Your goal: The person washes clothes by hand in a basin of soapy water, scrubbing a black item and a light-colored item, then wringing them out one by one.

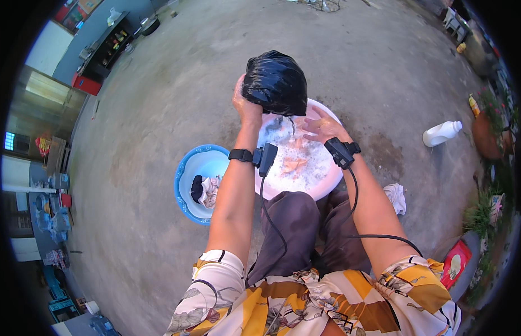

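At the basin's (330, 183) far rim (presumably so drips are caught), a glossy black bundle (275, 84) is clasped by the left hand (247, 106); the right hand (327, 127) is splayed, empty.

Grey concrete floor (131, 140) spreads wide, damp patch (385, 157) at right. Dark shelf (108, 51) stands by blue-and-white wall (69, 66), upper left.

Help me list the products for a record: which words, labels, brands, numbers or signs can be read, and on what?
None can be read.
Red packet: markings too small and blurred.
Yellow bottle: too small.
White bottle: no lettering discernible.
Black plastic bag in the left hand: no readable print.
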A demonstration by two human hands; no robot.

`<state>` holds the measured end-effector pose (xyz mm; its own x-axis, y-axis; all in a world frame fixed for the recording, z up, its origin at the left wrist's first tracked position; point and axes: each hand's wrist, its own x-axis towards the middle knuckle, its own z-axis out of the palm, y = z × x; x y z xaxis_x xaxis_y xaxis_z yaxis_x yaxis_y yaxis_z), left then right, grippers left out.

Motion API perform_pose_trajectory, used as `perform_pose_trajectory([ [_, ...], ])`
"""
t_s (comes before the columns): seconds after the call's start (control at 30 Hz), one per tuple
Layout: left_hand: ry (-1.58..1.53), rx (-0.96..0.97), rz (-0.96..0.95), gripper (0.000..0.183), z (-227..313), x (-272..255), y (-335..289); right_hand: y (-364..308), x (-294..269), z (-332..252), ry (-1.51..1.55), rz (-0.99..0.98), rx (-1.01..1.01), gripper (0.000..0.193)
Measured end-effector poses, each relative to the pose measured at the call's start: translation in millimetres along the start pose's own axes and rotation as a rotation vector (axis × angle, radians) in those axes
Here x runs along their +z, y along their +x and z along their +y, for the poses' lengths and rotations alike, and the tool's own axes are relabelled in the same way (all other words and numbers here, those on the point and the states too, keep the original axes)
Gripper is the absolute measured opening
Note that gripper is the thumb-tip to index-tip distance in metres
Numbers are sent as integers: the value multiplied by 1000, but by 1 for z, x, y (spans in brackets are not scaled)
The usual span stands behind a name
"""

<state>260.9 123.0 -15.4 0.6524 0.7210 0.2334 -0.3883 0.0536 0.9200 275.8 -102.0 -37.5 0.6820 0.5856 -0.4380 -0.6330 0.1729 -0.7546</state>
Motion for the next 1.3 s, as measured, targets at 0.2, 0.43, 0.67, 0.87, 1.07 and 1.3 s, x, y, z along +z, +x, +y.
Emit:
perform_pose_trajectory([
  [0.2,470,351,-186,33,40,8,-30,-17,53,-39,523,-129,62,84],
  [0.43,-480,-517,-214,34,18,22,-62,2,38,-29,648,-182,41,57],
  [0.67,158,-329,-810,46,38,6,-22,19,27,-22,774,44,-15,39],
  [0.87,-202,-621,-1102,93,77,-23,-20,39,15,-9,851,20,-96,33],
  [1.07,184,-521,-589,85,47,17,-25,33,42,-2,551,135,-180,27],
  [1.3,214,-584,-422,66,45,30,-33,15,48,-14,370,249,-325,26],
])
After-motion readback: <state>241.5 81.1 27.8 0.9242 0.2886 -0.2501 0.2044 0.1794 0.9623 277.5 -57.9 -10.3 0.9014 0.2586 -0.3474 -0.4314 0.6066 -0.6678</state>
